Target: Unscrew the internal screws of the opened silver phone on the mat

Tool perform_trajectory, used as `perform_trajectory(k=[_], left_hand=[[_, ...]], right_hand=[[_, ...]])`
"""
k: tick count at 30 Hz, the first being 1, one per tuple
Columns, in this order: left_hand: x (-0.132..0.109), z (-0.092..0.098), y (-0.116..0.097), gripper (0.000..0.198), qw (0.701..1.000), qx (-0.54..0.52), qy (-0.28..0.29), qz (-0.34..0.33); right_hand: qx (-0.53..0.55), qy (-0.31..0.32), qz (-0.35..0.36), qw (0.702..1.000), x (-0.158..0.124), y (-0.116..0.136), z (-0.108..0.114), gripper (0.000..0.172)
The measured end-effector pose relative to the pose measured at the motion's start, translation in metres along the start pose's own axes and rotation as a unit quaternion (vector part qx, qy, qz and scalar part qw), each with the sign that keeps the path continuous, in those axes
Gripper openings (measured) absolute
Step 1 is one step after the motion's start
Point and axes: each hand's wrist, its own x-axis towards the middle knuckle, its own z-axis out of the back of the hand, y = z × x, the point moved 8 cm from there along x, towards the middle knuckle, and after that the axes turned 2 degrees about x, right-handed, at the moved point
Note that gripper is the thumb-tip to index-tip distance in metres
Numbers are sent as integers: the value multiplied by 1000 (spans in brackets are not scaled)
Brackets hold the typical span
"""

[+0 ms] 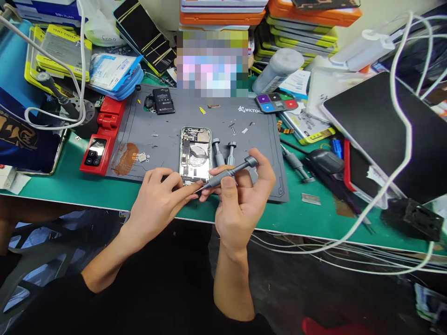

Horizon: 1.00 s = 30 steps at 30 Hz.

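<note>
An opened phone (196, 156), its circuit parts and round coil showing, lies on the dark grey work mat (157, 158). My right hand (240, 200) grips a grey precision screwdriver (225, 175), tilted with its tip down to the left near the phone's lower edge. My left hand (159, 200) is at the phone's lower left, its thumb and index finger pinched together by the screwdriver's tip. Whatever sits between those fingertips is too small to make out. Two more grey screwdrivers, one of them upright-handled (231, 152), are just right of the phone.
A black phone battery (164, 101) and small loose parts lie on the mat. Left of it stands a red device (96, 151) with a display. A white cable (401, 116) loops across the right side. Another screwdriver (296, 164) rests on the green table (279, 218). Stacked boxes line the back.
</note>
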Motion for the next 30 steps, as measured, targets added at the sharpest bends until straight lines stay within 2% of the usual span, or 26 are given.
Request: perform_trajectory(k=[16, 23, 27, 30], left_hand=[[0, 0, 0, 27, 1000, -2, -3, 2], [-1, 0, -1, 29, 1000, 1, -12, -6], [-2, 1, -1, 28, 1000, 1, -25, -1], [-3, 4, -1, 27, 999, 2, -52, 3]], right_hand=[[13, -7, 2, 1000, -1, -2, 1, 52], [47, -32, -2, 998, 0, -6, 6, 52], [59, -68, 35, 995, 2, 1, 12, 52], [10, -80, 96, 992, 7, 16, 14, 54]])
